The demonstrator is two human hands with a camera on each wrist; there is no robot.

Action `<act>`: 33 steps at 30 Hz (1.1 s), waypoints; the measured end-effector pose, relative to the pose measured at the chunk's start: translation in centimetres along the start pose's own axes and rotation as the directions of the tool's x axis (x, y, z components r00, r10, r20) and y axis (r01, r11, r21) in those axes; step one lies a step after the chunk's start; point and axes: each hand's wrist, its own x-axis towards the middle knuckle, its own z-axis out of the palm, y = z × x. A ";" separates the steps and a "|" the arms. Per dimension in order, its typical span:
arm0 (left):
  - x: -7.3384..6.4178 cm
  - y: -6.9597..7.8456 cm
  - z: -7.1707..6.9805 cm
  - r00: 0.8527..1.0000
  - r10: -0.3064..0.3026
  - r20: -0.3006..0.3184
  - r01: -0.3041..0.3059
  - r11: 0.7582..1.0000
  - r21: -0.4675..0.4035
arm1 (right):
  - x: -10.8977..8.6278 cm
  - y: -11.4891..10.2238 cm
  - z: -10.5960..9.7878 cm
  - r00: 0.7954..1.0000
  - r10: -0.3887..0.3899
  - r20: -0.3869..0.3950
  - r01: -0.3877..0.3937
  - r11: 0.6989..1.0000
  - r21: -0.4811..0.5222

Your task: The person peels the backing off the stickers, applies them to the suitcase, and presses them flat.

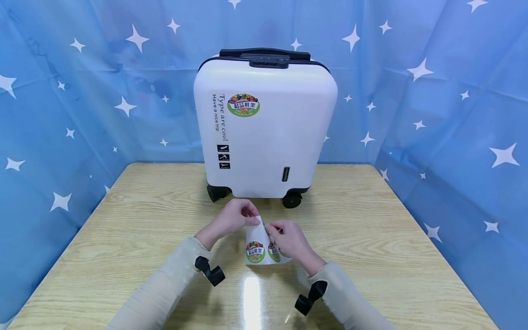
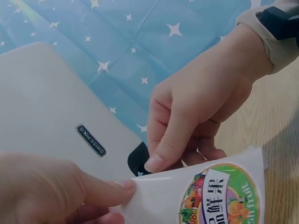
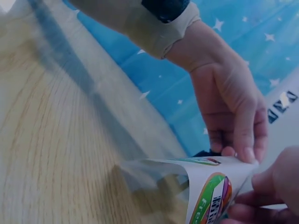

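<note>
A sheet of oval fruit stickers (image 1: 254,233) is held bent above the table, in front of a white suitcase. My left hand (image 1: 234,217) pinches its upper edge between thumb and fingers. Close by on the right, my right hand (image 1: 294,240) pinches the sheet's edge too. In the left wrist view, a green-rimmed fruit sticker (image 2: 219,198) shows on the sheet, below both thumbs. The right wrist view shows the sheet (image 3: 233,169) curving between the two hands; fingers partly hide its edge. On the front of the suitcase (image 1: 272,133) is a matching oval sticker (image 1: 243,105), beside printed lettering.
The suitcase stands upright on its wheels (image 1: 292,200) at the back of the wooden table (image 1: 144,220). Its black handle (image 1: 264,51) is on top. Blue cloth with white stars (image 1: 433,114) hangs behind and along both sides.
</note>
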 end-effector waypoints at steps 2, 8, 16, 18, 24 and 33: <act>-0.1 0.2 0.0 1.000 0.013 -0.013 -0.013 1.000 0.003 | 0.0 0.0 -0.1 1.000 0.004 -0.008 -0.004 1.000 0.028; -0.3 0.9 0.0 1.000 0.016 -0.026 -0.016 1.000 0.012 | -0.1 0.2 -0.2 1.000 0.004 0.012 -0.005 0.996 0.093; -0.3 1.0 0.1 0.999 0.046 -0.022 -0.046 0.999 0.003 | -0.2 0.3 -0.4 0.998 -0.017 0.063 0.006 0.983 0.185; -0.3 1.0 0.1 0.998 0.058 -0.021 -0.058 0.998 0.002 | -0.2 0.2 -0.5 0.998 -0.014 0.065 0.001 0.981 0.196; -0.2 1.1 0.1 0.997 0.069 -0.025 -0.069 0.998 -0.001 | -0.2 0.2 -0.6 0.998 0.012 0.067 -0.027 0.975 0.222; -0.5 1.2 0.1 0.997 0.079 -0.017 -0.079 0.997 0.013 | -0.1 0.4 -0.4 0.998 0.021 0.066 -0.035 0.974 0.223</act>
